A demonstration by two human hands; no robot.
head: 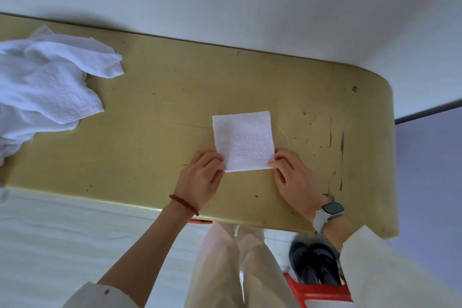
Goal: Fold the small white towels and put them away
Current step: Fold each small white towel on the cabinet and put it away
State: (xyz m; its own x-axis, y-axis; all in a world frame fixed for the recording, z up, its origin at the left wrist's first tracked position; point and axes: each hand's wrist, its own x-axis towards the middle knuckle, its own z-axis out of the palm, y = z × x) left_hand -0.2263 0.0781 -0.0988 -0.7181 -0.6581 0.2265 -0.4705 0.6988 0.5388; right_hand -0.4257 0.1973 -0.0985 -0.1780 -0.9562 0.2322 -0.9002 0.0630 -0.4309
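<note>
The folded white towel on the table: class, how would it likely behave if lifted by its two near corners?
The folded towel looks like soft textured cloth, so it would probably droop and perhaps unfold. It seems thin and small, so likely light. Its nubbly surface should not slip from the left hand or right hand pinching it.

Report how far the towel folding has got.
Done: nothing put away is in view. In hand: one towel lies folded into a square on the table; the left hand and right hand pinch its near corners. Left: the unfolded pile at the table's left end.
</note>
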